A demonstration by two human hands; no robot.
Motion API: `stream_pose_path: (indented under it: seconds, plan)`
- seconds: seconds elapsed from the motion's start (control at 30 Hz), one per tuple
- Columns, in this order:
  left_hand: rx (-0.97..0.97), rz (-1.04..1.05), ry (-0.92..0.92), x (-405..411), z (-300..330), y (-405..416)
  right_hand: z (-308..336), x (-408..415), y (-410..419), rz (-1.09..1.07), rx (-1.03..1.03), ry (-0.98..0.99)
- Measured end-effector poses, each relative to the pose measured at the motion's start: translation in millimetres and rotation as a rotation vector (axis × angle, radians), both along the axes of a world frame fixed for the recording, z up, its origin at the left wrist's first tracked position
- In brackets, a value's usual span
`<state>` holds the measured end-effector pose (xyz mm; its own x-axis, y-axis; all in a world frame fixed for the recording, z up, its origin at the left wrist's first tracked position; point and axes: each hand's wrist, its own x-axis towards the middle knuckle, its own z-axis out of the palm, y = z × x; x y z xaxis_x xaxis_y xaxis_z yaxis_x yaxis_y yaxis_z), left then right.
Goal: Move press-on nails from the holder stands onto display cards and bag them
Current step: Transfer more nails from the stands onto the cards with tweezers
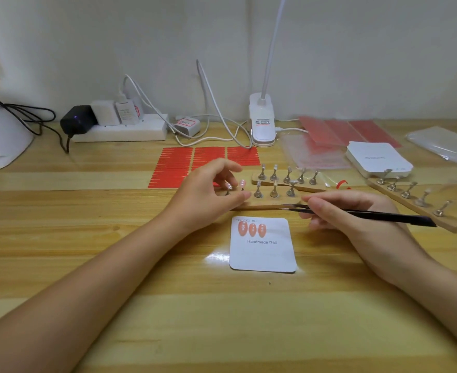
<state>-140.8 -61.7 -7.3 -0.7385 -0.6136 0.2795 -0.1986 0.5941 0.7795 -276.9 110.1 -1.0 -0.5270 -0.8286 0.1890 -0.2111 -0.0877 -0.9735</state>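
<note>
From the head view, a pale striped wooden worktop carries a white rounded display card printed "Handmade Nail" lying flat near the middle, with three peach-pink press-on nails stuck in a row along its upper left.

Just behind the card lies a wooden holder strip with small metal stands; most of its stands look bare, while two pink nails on stands sit at its left end.

The left hand rests at that left end, its fingers curled loosely around the pink nails there; whether it actually pinches one I cannot tell.

The right hand grips a pair of black tweezers, fingers curled round the shaft, the tip pointing left over the strip's front edge.

A second wooden strip of metal stands lies slanted to the right, near a stack of white cards. Red adhesive strips on a sheet lie behind the left hand, clear plastic bags beyond the holder, and a white clip lamp and white power strip stand along the wall.
</note>
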Motion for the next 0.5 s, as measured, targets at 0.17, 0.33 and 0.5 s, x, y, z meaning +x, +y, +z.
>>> stream_pose_path:
  seconds: [0.17, 0.33, 0.5]
  plan:
    - [0.050, 0.026, 0.025, -0.4, -3.5, -1.3, -0.1, 0.6, 1.0, 0.003, 0.027, 0.018]
    - [0.064, 0.017, 0.017, -1.0, -3.3, -3.0, -0.5, 2.0, 0.9, -0.027, 0.027, 0.075]
    - [0.079, 0.015, 0.002, -1.8, -3.2, -4.0, 3.0, 4.5, -4.0, -0.049, -0.041, 0.187]
